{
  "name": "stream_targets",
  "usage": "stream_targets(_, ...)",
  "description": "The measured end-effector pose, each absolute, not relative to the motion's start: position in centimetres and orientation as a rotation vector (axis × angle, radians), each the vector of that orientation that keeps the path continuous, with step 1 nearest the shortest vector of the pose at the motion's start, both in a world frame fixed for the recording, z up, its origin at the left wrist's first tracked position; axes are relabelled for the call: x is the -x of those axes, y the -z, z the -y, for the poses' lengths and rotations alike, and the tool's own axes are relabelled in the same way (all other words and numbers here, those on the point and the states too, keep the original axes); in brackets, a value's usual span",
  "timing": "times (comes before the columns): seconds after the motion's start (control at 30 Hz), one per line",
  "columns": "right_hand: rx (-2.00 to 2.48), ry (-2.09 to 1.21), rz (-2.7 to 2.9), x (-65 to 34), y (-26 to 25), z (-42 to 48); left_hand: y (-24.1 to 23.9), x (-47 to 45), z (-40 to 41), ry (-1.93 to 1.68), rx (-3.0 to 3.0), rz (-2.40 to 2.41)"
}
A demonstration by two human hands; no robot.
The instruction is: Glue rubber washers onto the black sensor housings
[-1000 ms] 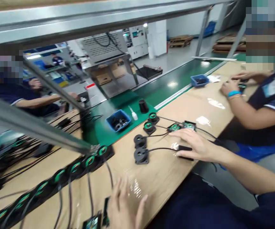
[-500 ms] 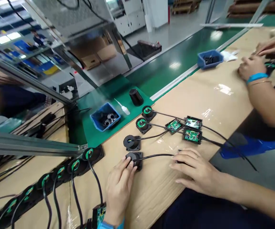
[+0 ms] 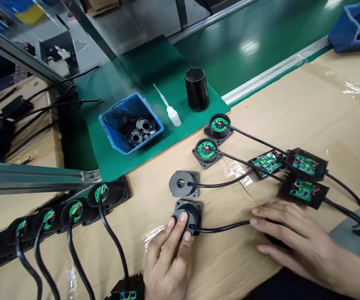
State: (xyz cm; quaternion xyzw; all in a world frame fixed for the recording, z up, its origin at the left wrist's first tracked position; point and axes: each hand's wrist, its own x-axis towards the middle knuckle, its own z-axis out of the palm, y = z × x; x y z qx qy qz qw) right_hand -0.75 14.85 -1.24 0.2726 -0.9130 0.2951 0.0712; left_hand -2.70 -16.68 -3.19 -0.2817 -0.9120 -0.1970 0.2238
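Observation:
My left hand (image 3: 169,262) presses its fingertips on the grey cap of a black square-flanged housing (image 3: 196,210), with the thumb at its side. A black cable (image 3: 225,228) runs from this housing to my right hand (image 3: 304,243). That hand is curved over a dark box (image 3: 275,240), mostly hidden beneath the palm and fingers. Just behind lies a similar capped housing (image 3: 180,184), its cable leading to a green circuit board (image 3: 267,163). Two uncapped housings (image 3: 207,150) show round green boards and are wired to open black boxes (image 3: 306,189) on the right.
A blue bin (image 3: 114,139) of black ring parts, a white dropper bottle (image 3: 174,116) and a black cup-shaped piece (image 3: 197,89) stand on the green mat. Several wired housings (image 3: 73,211) line the left, below a metal rail (image 3: 36,179). Another blue bin (image 3: 351,29) sits far right.
The view has moved closer and lower, and the co-worker's hands have left it. My left fingers stay on the capped housing; my right hand stays at the cable's other end.

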Motion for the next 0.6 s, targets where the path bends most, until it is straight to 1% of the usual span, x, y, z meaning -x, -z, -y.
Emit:
stream_targets(0.17, -0.795, -0.910, 2.770, 1.1, 1.3, -14.7, 3.2, 2.5, 16.6, 0.561, 0.774, 2.570)
stream_targets(0.33, -0.832, -0.844, 2.779, 0.8, 1.5, -14.8, 2.8, 2.2, 16.4, 0.541, 0.754, 2.548)
stream_targets(0.4, -0.826, -0.808, 2.785, 0.8, 1.4, -14.9, 2.8, 2.3, 16.4, 0.584, 0.726, 2.531)
stream_targets(0.6, -0.858, -0.704, 2.772, 2.5, -0.4, -12.4, 3.8, 3.0, 16.0, 1.098, 0.311, 2.591)
